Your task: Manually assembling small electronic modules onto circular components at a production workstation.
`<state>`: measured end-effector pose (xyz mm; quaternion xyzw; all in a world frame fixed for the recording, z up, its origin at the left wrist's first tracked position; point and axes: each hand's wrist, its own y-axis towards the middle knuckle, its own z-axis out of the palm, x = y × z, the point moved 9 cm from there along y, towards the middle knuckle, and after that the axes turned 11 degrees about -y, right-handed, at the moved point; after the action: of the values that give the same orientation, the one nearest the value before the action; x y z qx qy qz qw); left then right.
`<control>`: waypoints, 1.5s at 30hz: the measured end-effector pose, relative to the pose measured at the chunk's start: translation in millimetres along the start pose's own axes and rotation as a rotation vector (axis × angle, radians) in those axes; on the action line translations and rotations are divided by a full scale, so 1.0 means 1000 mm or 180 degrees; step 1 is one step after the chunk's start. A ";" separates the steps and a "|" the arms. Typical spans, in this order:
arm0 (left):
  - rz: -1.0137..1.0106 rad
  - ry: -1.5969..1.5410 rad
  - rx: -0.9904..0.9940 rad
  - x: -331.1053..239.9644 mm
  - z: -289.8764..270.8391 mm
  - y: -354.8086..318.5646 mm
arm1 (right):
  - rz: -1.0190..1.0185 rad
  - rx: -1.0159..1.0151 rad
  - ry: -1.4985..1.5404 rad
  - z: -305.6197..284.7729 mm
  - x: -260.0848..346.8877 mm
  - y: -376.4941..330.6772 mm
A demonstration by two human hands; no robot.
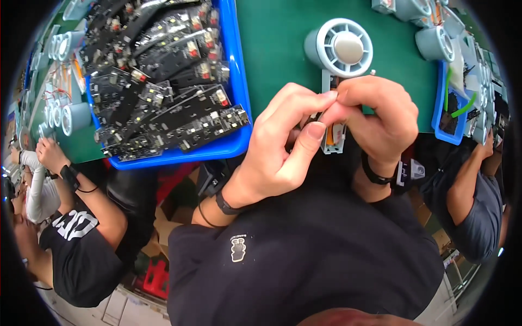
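Head view: both bare hands meet over the handle (325,81) of a pale blue fan (348,48), which lies on the green table (274,41) in front of the person, round grille away from the body, silvery disc at its middle. Left hand (280,142) comes in from the lower left, thumb and forefinger tips apart from each other, a little of something dark showing between them. Right hand (383,114) comes from the other side, thumb and forefinger drawn in close against the left fingertips; cannot tell what, if anything, either hand grips. Handle shows an open channel, an orange part (330,136) inside, partly covered by the fingers. Dark bands on both wrists. Left of the hands, a blue tray (237,70) heaped with black circuit boards (168,103). At right, a smaller blue tray (436,100) with green strips (465,106) at it; more pale blue housings (436,43) above. Similar housings (74,118) along the far left. A co-worker's hand (50,156) at the left table edge; another's forearm (468,182) at right.
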<state>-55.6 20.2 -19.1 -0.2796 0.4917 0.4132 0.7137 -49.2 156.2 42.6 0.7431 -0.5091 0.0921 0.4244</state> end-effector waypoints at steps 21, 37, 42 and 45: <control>0.1606 0.1167 -0.0263 -0.022 0.006 -0.004 | 0.1349 -0.0638 0.0804 -0.018 -0.014 -0.027; 0.1616 0.0655 -0.0365 -0.031 0.003 0.011 | 0.0498 0.0068 0.0213 -0.010 -0.001 0.002; 0.1692 0.0934 0.0200 -0.028 0.011 0.015 | 0.0567 0.0230 0.0253 -0.013 -0.007 0.003; 0.1802 0.0846 0.0110 -0.027 0.008 0.014 | 0.0348 0.0292 0.0079 -0.011 -0.001 0.006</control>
<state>-68.2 25.0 9.3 -0.1709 0.6459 0.5470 0.5044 -51.4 164.2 52.5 0.7317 -0.5388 0.1476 0.3905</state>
